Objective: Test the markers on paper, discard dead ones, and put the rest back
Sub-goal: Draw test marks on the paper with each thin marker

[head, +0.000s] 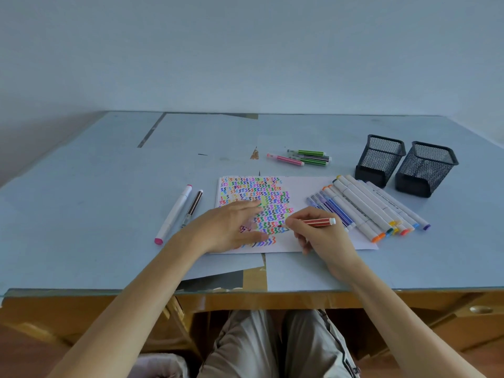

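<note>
A white sheet of paper (305, 186) covered in coloured squiggles lies in the middle of the table. My left hand (231, 227) lies flat on it with fingers spread, pressing it down. My right hand (313, 236) grips a red striped marker (319, 222) with its tip on the paper near a small red mark. A row of several white and blue markers (368, 205) lies on the paper's right side. Several pink and green markers (302, 157) lie behind the paper. Two markers (180, 211) lie to the left.
Two black mesh pen holders (380, 159) (425, 167) stand at the right rear, both looking empty. The table (95, 200) is covered with pale blue sheets. Its front edge runs just below my forearms, and my knees show beneath it.
</note>
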